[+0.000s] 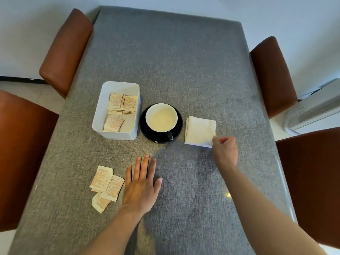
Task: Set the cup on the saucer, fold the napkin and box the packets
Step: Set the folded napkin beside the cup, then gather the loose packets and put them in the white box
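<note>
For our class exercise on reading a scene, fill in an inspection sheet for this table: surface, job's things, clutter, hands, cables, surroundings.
Surface: grey cloth-covered table, long and rectangular.
Job's things: cup sits on the black saucer; folded white napkin lies right of the saucer; white box left of it holds several packets; loose packets lie on the table near the person.
Clutter: nothing seen.
Hands: left hand rests flat on the table beside the loose packets; right hand pinches the napkin's near right corner with its fingers.
Cables: nothing seen on the table.
Surroundings: four brown chairs at the sides; a white appliance on the floor at right.
</note>
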